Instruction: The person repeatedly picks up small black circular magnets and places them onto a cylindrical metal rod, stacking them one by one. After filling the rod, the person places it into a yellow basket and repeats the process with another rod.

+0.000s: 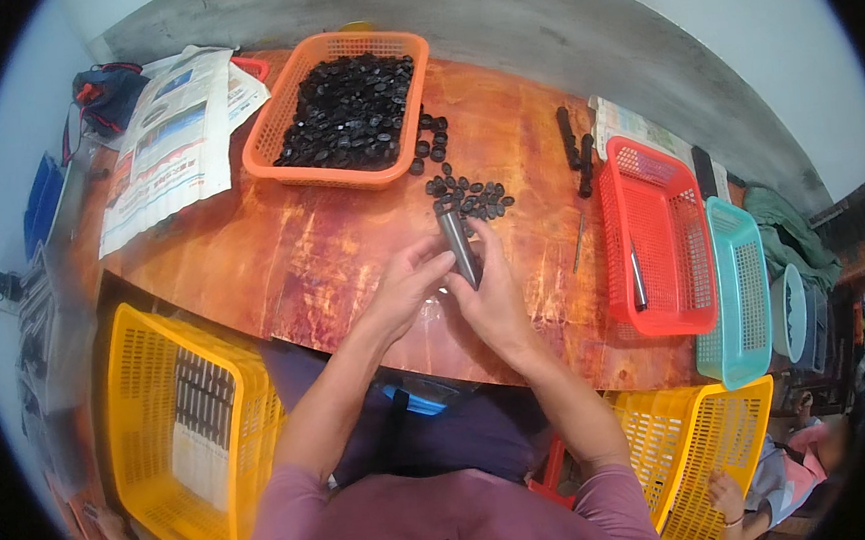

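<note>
Both of my hands are over the front middle of the wooden table [342, 261]. My right hand [492, 291] is closed around a dark grey metal tube [459, 246], which tilts away from me. The fingers of my left hand [408, 282] are closed on the tube's left side. A small black piece shows at the tube's far end; whether it is fixed there I cannot tell. Just beyond lies a loose group of small black oval caps [493, 203], with more beside the orange basket [408, 41]. That basket holds a heap of similar black pieces [346, 110].
At right stand a red basket [662, 324] with one metal tube [638, 276] inside, and a teal basket [735, 364]. A thin rod [579, 243] and black tools [586, 164] lie nearby. Yellow crates [235, 464] flank me; another person's hand [726, 495] touches the right one.
</note>
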The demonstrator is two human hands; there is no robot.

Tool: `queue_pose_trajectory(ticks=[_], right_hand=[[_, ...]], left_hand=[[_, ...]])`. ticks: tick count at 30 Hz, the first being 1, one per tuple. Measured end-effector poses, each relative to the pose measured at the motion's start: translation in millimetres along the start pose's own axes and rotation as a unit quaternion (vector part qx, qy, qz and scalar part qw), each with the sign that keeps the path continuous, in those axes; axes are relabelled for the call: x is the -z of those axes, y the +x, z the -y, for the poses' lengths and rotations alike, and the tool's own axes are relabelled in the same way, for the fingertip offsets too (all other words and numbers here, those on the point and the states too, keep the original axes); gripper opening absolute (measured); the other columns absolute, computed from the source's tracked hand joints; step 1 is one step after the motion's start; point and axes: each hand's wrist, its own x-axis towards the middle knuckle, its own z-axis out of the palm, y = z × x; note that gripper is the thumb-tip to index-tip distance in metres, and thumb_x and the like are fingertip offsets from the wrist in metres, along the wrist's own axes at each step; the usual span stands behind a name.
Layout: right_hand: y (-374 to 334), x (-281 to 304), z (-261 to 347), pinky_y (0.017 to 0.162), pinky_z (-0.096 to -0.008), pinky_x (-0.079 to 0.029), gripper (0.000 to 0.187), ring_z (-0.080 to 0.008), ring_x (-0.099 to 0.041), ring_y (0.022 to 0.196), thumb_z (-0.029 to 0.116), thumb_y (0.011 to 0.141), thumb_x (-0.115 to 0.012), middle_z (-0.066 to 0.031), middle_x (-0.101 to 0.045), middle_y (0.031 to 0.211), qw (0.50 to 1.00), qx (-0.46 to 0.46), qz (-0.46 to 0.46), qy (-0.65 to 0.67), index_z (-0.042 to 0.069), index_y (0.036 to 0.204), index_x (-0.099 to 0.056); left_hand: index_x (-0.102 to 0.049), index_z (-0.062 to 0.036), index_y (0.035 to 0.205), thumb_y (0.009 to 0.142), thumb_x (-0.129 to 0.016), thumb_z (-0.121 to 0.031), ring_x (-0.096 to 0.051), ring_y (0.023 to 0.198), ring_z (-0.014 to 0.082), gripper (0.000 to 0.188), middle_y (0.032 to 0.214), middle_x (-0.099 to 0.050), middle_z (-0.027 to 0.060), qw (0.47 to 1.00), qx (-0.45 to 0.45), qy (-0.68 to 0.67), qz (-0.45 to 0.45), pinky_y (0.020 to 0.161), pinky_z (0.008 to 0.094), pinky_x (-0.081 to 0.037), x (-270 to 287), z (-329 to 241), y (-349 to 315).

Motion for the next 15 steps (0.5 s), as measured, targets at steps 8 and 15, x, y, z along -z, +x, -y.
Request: queue_pose_trajectory(ticks=[8,15], right_hand=[[-16.8,6.8,-0.7,0.096,-0.0468,-0.054,0.062,-0.0451,-0.065,0.116,0.005,0.092,-0.067,-0.0288,-0.063,0.128,0.999,0.022,0.02,-0.044,0.002,0.147,-0.039],[-12.0,-5.1,10.6,0.094,-0.0437,-0.055,0.05,-0.0401,-0.069,0.106,0.006,0.093,-0.069,-0.0259,-0.067,0.119,0.995,0.056,-0.014,-0.075,-0.002,0.136,-0.044]], left_hand=[[-0.06,0.0027,0.133,0.101,-0.062,-0.009,-0.067,0.113,0.0203,0.035,0.125,-0.067,0.01,0.999,0.009,-0.05,0.003,0.099,0.0344,-0.054,17.9,16.5,6.4],[-0.056,0.0008,0.127,0.094,-0.068,-0.001,-0.069,0.106,0.0221,0.035,0.116,-0.068,0.0124,0.991,-0.065,-0.096,-0.073,0.092,0.0352,-0.058,20.7,19.5,6.5]])
